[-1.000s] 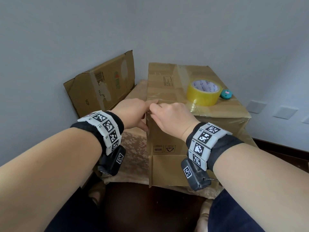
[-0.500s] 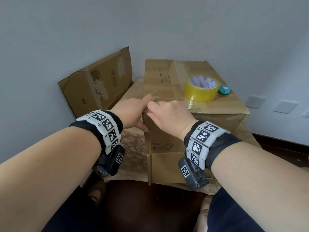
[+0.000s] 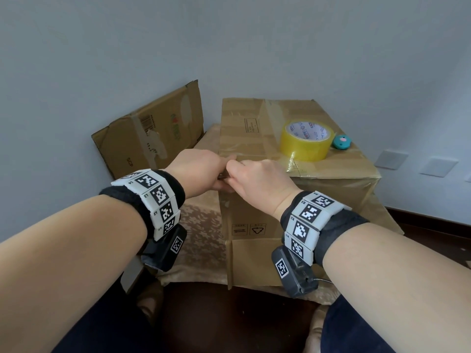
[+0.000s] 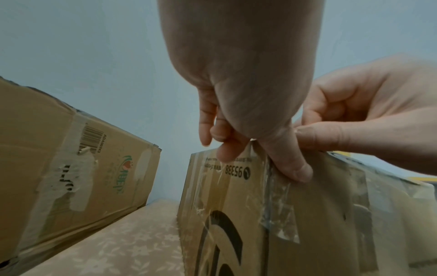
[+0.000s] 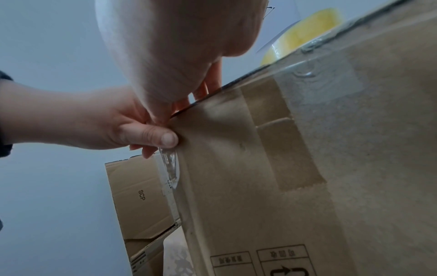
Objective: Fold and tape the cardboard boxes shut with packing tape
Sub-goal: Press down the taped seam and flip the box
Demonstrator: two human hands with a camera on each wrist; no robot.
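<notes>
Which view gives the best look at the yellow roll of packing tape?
Head view: the yellow roll of packing tape shows whole, lying flat on the brown cardboard box. The right wrist view catches only a yellow sliver above the box's edge; the left wrist view barely shows it.

Both forearms are bare; the left wrist (image 3: 150, 200) wears a black fabric band wrapped in white tiles printed with black square codes; the right wrist (image 3: 316, 220) wears the same; under each hangs a dark grey camera block (image 3: 165, 247) bearing a code sticker; dark trousers (image 3: 356, 329) below.
</notes>
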